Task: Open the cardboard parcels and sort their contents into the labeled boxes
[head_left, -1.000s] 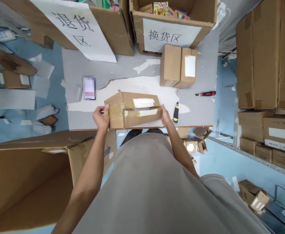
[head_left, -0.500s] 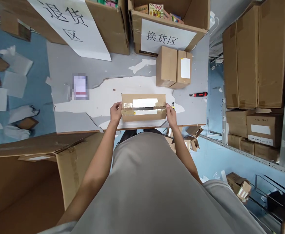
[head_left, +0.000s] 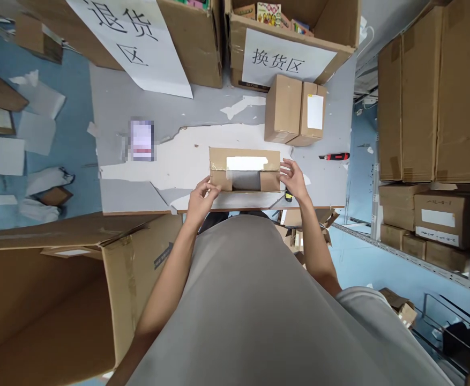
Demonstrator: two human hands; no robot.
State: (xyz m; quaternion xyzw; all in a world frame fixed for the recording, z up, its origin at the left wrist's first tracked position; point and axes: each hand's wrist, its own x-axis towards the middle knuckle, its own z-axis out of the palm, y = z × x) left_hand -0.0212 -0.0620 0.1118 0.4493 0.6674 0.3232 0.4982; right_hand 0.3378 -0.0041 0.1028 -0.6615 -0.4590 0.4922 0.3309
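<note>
A long cardboard box with a white label lies on the table near its front edge. Its near side is parted in the middle and shows something grey inside. My left hand is curled at the box's near left corner, fingers pinching the cardboard there. My right hand rests at the box's right end with fingers apart, touching the edge. A black and yellow knife peeks out just under my right hand.
Two small cartons stand behind the box, and a red utility knife lies to the right. A phone lies to the left. Two big labelled boxes line the table's back. A large open carton stands at lower left, and shelves of cartons are to the right.
The box was set down square on the table and its near side has opened, showing grey inside. Both hands shifted from gripping its ends to its near corners.
</note>
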